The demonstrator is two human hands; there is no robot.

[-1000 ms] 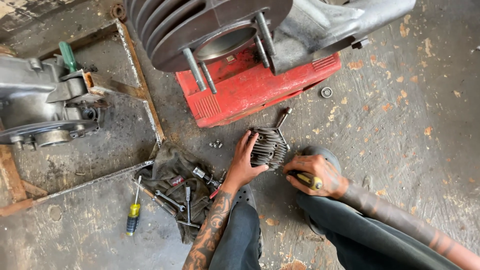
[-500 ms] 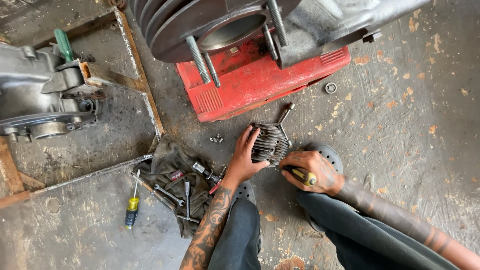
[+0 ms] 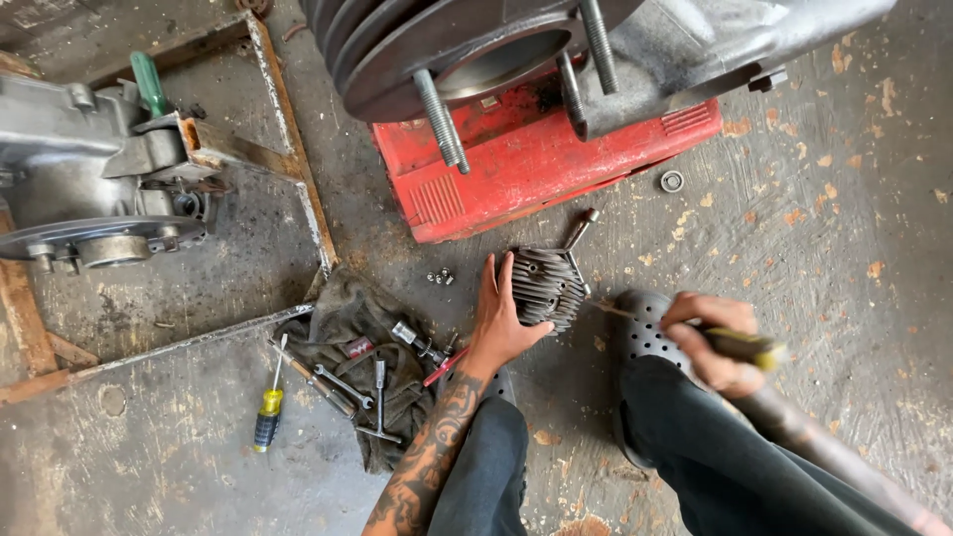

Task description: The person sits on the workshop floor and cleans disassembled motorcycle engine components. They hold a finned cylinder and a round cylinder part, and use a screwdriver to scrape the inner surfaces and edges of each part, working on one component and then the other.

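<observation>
A finned metal cylinder head (image 3: 542,286), grey and grimy, lies on the stained concrete floor (image 3: 844,218) near the middle of the view, just at six o'clock from a red plastic case (image 3: 536,159). Its cooling fins run in close parallel ridges, and a dark bolt or stud (image 3: 579,228) sticks out from its one o'clock corner. The left hand (image 3: 501,323) rests at the head's nine o'clock side, palm against the fins, fingers spread flat and open, steadying rather than gripping it; the tattooed forearm runs down toward six o'clock between the knees. The right hand (image 3: 710,339), at three o'clock from the head and apart from it, is closed around the dark and yellow handle of a thin tool (image 3: 740,344), blurred, whose slim shaft (image 3: 608,308) points toward nine o'clock and reaches the head's edge; whether the tip touches cannot be told. Below that hand a grey perforated shoe (image 3: 640,333) shows. At nine o'clock from the left hand a dark rag (image 3: 347,308) carries sockets and wrenches (image 3: 352,389), and a yellow-handled screwdriver (image 3: 267,412) lies just beyond it. A large finned engine cylinder (image 3: 437,50) with long studs hangs over the case at twelve o'clock, and another engine casing (image 3: 89,169) sits at ten o'clock.
</observation>
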